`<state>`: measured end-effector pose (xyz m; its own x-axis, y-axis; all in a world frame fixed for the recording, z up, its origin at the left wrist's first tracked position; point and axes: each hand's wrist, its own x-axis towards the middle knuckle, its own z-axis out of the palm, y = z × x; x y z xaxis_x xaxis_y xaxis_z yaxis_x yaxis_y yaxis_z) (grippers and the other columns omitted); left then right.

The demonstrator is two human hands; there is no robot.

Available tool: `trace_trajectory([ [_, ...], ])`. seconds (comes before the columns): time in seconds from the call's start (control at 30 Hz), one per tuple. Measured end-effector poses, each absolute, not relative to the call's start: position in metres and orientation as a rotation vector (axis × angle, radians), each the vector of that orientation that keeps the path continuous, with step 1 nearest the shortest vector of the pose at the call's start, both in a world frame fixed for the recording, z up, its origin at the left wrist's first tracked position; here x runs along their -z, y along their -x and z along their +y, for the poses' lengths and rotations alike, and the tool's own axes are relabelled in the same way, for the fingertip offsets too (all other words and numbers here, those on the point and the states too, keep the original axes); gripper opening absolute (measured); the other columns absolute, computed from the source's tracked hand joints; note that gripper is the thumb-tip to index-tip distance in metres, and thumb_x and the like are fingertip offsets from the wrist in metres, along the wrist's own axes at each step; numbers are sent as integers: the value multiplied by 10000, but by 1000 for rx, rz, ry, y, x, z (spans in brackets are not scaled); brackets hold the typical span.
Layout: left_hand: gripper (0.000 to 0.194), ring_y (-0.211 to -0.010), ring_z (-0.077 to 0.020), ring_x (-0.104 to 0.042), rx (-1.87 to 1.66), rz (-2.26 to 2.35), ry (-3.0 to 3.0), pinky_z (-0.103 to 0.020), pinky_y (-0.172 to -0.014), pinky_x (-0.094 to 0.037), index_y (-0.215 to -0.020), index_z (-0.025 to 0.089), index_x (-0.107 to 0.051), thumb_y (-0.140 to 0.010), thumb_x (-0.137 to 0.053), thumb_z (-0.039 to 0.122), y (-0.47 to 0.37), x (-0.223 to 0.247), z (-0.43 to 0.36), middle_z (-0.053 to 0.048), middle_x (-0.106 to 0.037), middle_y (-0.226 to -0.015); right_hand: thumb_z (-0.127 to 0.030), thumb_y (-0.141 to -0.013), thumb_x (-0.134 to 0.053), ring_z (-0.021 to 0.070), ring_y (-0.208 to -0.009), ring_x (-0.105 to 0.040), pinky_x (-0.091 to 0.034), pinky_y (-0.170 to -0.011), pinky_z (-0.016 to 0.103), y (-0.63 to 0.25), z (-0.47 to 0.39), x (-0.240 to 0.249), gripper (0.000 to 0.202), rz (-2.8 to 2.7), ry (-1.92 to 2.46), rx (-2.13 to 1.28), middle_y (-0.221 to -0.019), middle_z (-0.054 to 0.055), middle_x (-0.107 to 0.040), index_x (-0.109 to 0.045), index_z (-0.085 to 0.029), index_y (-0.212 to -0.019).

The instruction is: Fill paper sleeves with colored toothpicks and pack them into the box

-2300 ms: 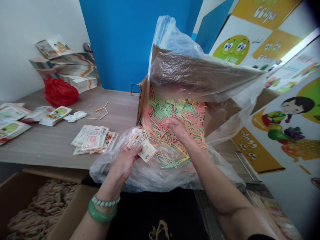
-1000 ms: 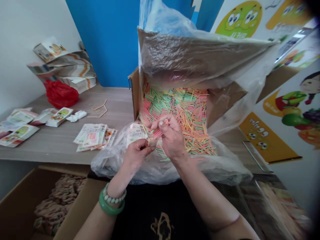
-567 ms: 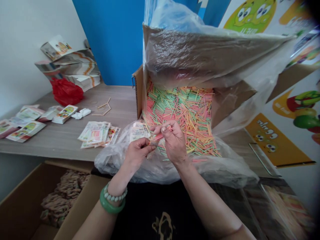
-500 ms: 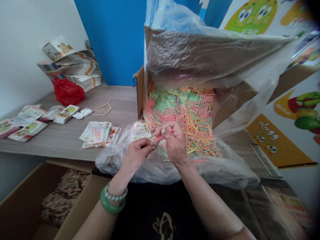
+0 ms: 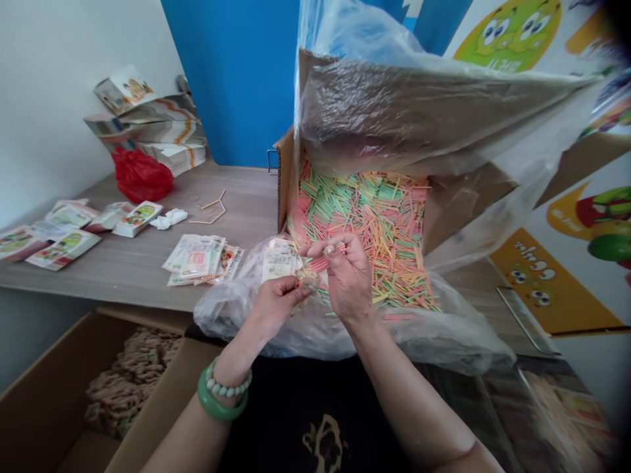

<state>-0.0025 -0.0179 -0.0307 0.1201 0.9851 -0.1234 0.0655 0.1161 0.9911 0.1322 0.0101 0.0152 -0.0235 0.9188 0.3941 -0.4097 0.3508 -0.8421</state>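
My right hand [image 5: 349, 279] is closed around a small bunch of pink sticks [image 5: 319, 265], their ends pointing left toward my other hand. With thumb and fingers pinched, my left hand [image 5: 276, 303] grips a small clear packet [image 5: 310, 281] just below the stick ends. Whether the sticks reach into the packet I cannot tell. Both hands are over the front edge of a plastic-lined cardboard box, where loose pink, green, yellow and orange sticks [image 5: 369, 223] lie heaped. A printed packet [image 5: 279, 259] rests on the plastic behind my left hand.
Flat printed packets [image 5: 197, 257] lie stacked on the table [image 5: 148, 282], left of the plastic liner [image 5: 236, 302]. Farther left are small cartons [image 5: 138, 218], a red plastic bag [image 5: 140, 174] and crumpled tissue [image 5: 169, 219]. An open carton [image 5: 54, 368] with bundled contents stands below.
The view has shifted a little, so the table and box appear farther right. Both hands keep their holds, and the clear packet shows more plainly beneath the pink sticks.
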Motion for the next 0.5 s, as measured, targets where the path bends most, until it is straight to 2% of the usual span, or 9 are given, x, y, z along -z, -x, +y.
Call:
trace_trajectory([
  [0.27,480,-507,-65,-275,-986,1181,-1090,-229,-500,-182,-526,168,-497,-602,-799,533,1,21,-18,63,-344,-508,-359,-934,-584,197,-894,-713,-517,-936,438,-127,6,-16,123,-1137,592,-1162,-834,-15,-698,-531,-252,-909],
  [0.5,414,-524,-79,-376,-1003,1114,-1049,-233,-524,-281,-568,150,-567,-631,-808,481,4,22,-21,37,-453,-534,-313,-936,-577,192,-875,-704,-506,-947,441,-133,4,-7,78,-1133,604,-1218,-786,-23,-689,-547,-255,-894],
])
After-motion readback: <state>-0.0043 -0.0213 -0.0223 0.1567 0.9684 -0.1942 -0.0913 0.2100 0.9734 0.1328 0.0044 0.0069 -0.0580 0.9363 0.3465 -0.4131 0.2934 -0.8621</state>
